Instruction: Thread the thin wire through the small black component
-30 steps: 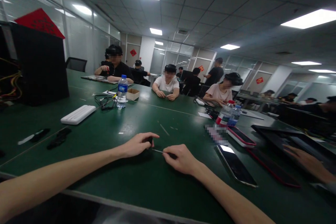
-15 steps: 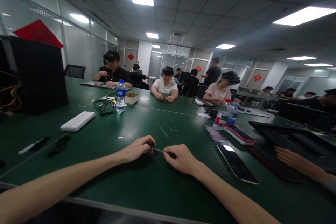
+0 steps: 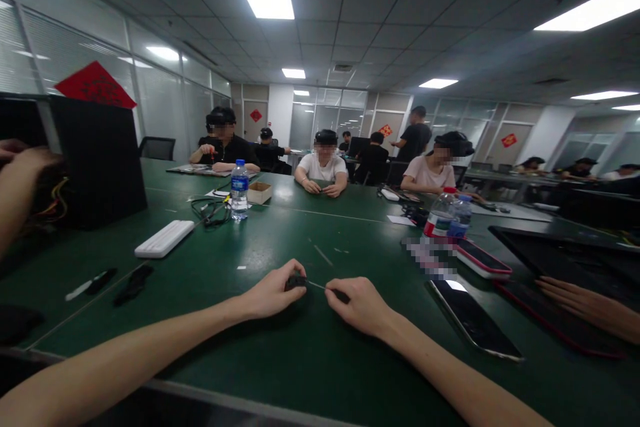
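Observation:
My left hand [image 3: 277, 290] is closed on a small black object [image 3: 296, 282], gripped between thumb and fingers just above the green table [image 3: 240, 360]. What kind of object it is does not show. In my right hand [image 3: 361, 305] is a screwdriver with a thin metal shaft [image 3: 316, 285] and a dark handle mostly hidden by my fingers. Its shaft points left, and the tip meets or lies very near the black object; I cannot tell which.
Right of my hands lie a phone [image 3: 475, 320] and a red-edged phone [image 3: 483, 259]. A neighbour's hand [image 3: 590, 307] rests by a black panel. Leftward are a white box-like device [image 3: 165, 239], a water bottle [image 3: 240, 190], black cables [image 3: 207, 210] and a black computer case [image 3: 100, 160].
The view has shifted slightly, so the scene sits further right. My left hand has turned, showing more of the black object. Another person's hands have appeared at the computer case.

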`<state>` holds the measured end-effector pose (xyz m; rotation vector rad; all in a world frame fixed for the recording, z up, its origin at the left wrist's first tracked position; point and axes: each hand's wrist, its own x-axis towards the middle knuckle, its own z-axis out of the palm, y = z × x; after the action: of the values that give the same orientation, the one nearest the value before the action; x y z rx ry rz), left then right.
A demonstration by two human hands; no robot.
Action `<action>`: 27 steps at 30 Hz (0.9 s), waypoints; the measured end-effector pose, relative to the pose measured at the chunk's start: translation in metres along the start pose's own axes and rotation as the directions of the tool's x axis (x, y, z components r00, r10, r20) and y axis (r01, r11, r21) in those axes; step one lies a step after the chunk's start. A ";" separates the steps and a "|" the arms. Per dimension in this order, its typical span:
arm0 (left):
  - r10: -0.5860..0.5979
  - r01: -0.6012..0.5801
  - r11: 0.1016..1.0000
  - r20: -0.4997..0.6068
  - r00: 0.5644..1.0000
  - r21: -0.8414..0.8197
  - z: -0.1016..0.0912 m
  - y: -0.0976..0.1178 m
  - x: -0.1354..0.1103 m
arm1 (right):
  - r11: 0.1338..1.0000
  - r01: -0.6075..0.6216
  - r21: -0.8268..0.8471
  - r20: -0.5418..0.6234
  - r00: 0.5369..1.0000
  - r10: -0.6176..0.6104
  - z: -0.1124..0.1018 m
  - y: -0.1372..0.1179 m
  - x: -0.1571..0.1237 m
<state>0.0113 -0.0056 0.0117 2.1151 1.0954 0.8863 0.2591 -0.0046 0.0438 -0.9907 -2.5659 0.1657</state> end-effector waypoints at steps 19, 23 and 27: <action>0.108 -0.168 0.864 0.152 0.983 0.475 0.002 -0.004 0.000 | 0.983 -0.027 -0.180 0.100 0.994 0.046 -0.002 -0.008 -0.002; 0.083 -0.171 0.851 0.195 0.977 0.496 0.000 0.000 -0.003 | 0.994 0.004 -0.111 0.150 0.989 0.013 -0.005 -0.009 -0.003; 0.079 -0.178 0.845 0.212 0.974 0.504 -0.002 0.001 -0.004 | 0.998 0.006 -0.070 0.165 0.986 0.005 -0.007 -0.009 -0.004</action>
<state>0.0084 -0.0092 0.0120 2.6813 1.2031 0.4596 0.2587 -0.0138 0.0514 -1.0414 -2.7386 0.1650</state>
